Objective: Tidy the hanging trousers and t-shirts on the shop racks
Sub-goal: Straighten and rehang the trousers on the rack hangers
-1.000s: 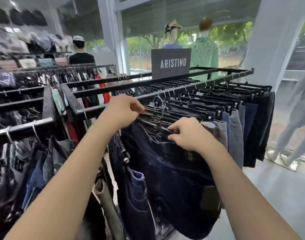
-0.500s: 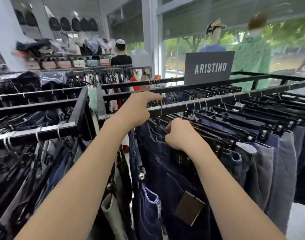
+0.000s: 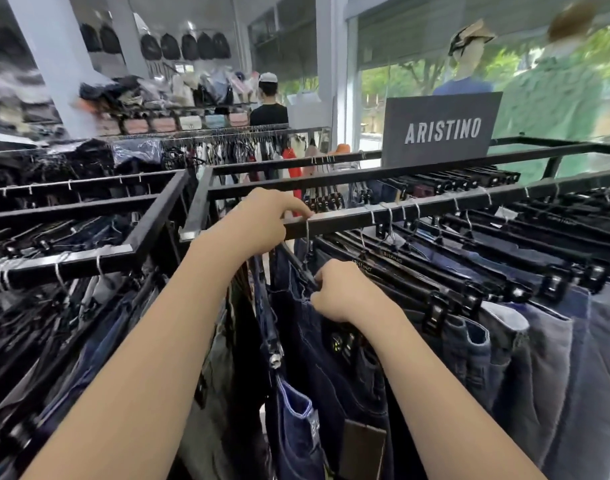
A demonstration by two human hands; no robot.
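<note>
Both hands are up at the near end of the black rail (image 3: 435, 206), each closed on something. My left hand (image 3: 262, 220) rests on top of the rail with its fingers curled down, and the fingertips pinch the hanger hook (image 3: 307, 233), a thin wire, just where it crosses the bar. My right hand (image 3: 345, 292) is lower and a little to the right. It is bunched into a fist round the waistband of the dark blue jeans (image 3: 331, 358) that hang from that hook. I cannot tell whether the hanger's bar is in that grip as well.

These jeans are the first pair on the rail at my end. They hang straight down between my forearms, and a brown tag (image 3: 362, 448) dangles low against the cloth. To their right the rest of the row (image 3: 504, 327) hangs from black clip hangers, packed closely side by side. It runs from dark denim into grey trousers (image 3: 546, 358).

A dark sign (image 3: 442, 129) reading ARISTINO stands on the far rail of the same rack. On my left a neighbouring rack (image 3: 89, 261) carries more dark trousers. Further back a person in a black t-shirt and white cap (image 3: 269, 112) faces away from me. Black backpacks (image 3: 189, 46) hang high on the wall, and a mannequin (image 3: 466, 64) in a blue top stands by the window.
</note>
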